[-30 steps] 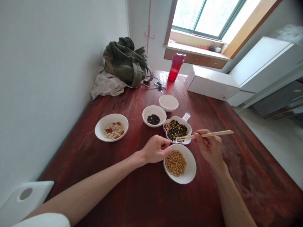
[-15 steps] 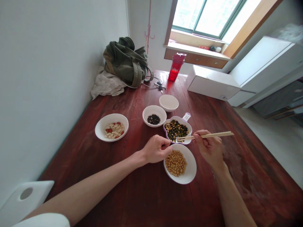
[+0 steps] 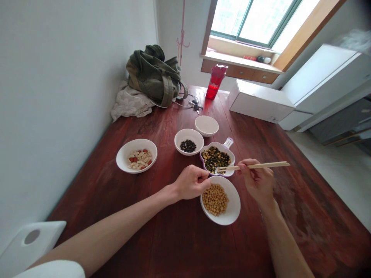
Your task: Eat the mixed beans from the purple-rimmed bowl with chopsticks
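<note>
**Five small dishes on a red-brown wooden table (image 3: pixel 162 239)**

Far left, a white bowl of pale nut pieces and red-skinned nuts (image 3: pixel 136 156), well apart from both hands. Then a white bowl of black beans (image 3: pixel 188 141). Next, a left hand (image 3: pixel 191 182), curled closed, anything inside it hidden, just beside a white bowl of soybeans (image 3: pixel 220 200). Beyond, a small white bowl (image 3: pixel 206 126). Further right, a purple-rimmed handled dish of dark and yellow beans (image 3: pixel 216 159), under the tips of wooden chopsticks (image 3: pixel 255 166), pinched in a right hand (image 3: pixel 256 181).

One head-worn camera looks forward and down across the dark red wooden table (image 3: pixel 203 247) toward the green-framed far window (image 3: pixel 252 19).
</note>
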### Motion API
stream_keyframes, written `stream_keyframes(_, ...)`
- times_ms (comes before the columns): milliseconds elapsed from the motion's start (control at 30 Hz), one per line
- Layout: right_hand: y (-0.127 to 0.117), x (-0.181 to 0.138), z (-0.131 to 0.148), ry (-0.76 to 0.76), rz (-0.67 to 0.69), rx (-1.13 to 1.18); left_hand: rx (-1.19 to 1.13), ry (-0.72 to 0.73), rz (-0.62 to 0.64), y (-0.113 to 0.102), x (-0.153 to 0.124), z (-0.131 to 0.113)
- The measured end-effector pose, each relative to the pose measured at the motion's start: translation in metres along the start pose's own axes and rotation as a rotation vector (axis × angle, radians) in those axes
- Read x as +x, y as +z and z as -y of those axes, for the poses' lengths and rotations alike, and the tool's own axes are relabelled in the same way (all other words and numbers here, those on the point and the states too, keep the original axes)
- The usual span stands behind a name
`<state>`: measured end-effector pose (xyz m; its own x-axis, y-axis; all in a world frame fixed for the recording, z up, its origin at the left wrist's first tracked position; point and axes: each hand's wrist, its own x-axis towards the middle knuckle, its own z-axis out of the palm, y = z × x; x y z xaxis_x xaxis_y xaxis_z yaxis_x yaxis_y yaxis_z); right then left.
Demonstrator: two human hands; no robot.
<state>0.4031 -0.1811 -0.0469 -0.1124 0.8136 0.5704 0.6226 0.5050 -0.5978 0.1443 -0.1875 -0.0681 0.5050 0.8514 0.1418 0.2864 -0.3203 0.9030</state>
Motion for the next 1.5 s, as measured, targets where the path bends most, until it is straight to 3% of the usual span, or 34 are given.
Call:
stream_keyframes(333, -0.005, 0.006, 0.010, 0.162, -0.253, 0.412, -0.005, 0.000, -0.007, 0.000, 0.000, -0.001)
stream_keyframes(500, -0.009, 0.004, 0.005, 0.212, -0.142, 0.644, -0.001, -0.006, 0.001, 0.000, 0.000, -0.001)
stream_keyframes(633, -0.006, 0.001, -0.001, 0.254, -0.083, 0.602, 0.001, -0.002, -0.009, 0.000, 0.000, -0.001)
stream_keyframes(933, 0.000, 0.009, 0.001, 0.241, -0.185, 0.347, -0.006, -0.008, -0.007, 0.001, 0.000, 0.000)
stream_keyframes(1100, 0.007, 0.005, 0.002, 0.205, -0.130, 0.214, -0.018, -0.015, -0.008, 0.000, 0.000, -0.001)
stream_keyframes(1500, 0.010, 0.001, -0.002, 0.175, -0.036, 0.138, -0.014, -0.012, -0.006, 0.000, 0.000, -0.002)
